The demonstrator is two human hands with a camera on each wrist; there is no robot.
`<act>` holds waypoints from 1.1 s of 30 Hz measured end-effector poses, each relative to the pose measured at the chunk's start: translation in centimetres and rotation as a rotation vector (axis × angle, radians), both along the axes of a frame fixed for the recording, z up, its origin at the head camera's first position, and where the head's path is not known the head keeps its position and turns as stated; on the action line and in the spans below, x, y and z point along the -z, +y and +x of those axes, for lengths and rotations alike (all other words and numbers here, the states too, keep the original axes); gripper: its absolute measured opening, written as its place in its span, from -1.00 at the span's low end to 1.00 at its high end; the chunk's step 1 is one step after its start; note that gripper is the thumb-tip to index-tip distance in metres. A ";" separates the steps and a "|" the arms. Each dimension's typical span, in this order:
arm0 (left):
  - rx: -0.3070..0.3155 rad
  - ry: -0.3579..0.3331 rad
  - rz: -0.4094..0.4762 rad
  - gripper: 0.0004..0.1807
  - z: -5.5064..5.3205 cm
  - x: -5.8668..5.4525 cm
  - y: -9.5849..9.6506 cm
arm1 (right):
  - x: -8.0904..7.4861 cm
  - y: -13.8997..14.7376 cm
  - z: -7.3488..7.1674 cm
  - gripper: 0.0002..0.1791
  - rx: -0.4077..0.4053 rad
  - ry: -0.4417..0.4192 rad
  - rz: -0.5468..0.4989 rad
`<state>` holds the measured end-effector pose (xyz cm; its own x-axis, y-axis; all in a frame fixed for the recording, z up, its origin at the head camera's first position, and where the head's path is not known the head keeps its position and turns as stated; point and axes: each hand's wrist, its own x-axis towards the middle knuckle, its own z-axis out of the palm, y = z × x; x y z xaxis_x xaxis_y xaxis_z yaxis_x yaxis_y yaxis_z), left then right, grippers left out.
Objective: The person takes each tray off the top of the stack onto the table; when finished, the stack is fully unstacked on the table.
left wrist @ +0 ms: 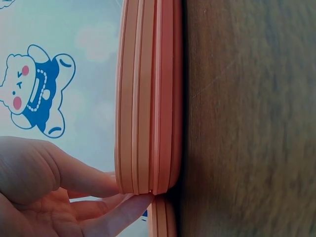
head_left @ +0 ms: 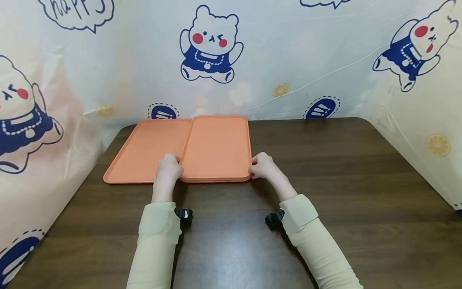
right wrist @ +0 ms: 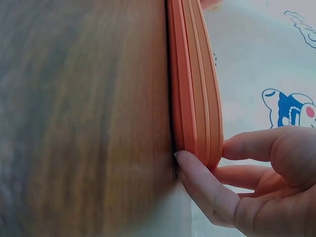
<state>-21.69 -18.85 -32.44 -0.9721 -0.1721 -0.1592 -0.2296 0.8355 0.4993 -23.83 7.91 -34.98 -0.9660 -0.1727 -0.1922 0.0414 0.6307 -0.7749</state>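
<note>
A stack of coral-orange rectangular trays lies flat on the table, its rims one above another. My left hand holds the stack's near left corner. In the left wrist view, the thumb is at the top rim and a fingertip reaches the layered edges lower down. The near right corner is gripped by my right hand. Its thumb lies by the upper rim, while another fingertip touches the lower layers near the tabletop in the right wrist view. Another orange tray lies against the stack's left side.
The dark wood table extends to the right and toward me. Behind it and at both sides hangs a pale sheet with cartoon bears. A small black device sits at the left cuff, and a similar device at the right.
</note>
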 end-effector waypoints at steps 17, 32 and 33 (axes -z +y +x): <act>-0.010 0.001 0.006 -0.51 -0.1 -0.1 0.0 | -0.4 0.3 0.2 -0.86 -0.002 0.005 0.028; 0.001 0.032 0.003 -0.50 0.0 -0.1 -0.1 | -0.2 0.4 0.1 -0.80 0.032 0.041 0.026; 0.000 0.034 0.005 -0.50 -0.1 -0.1 -0.1 | -0.3 0.5 0.1 -0.79 0.038 0.036 0.019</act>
<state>-21.75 -18.96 -32.37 -0.9770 -0.1714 -0.1270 -0.2126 0.8327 0.5112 -23.69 8.37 -34.73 -0.9783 -0.1323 -0.1596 0.0377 0.6437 -0.7644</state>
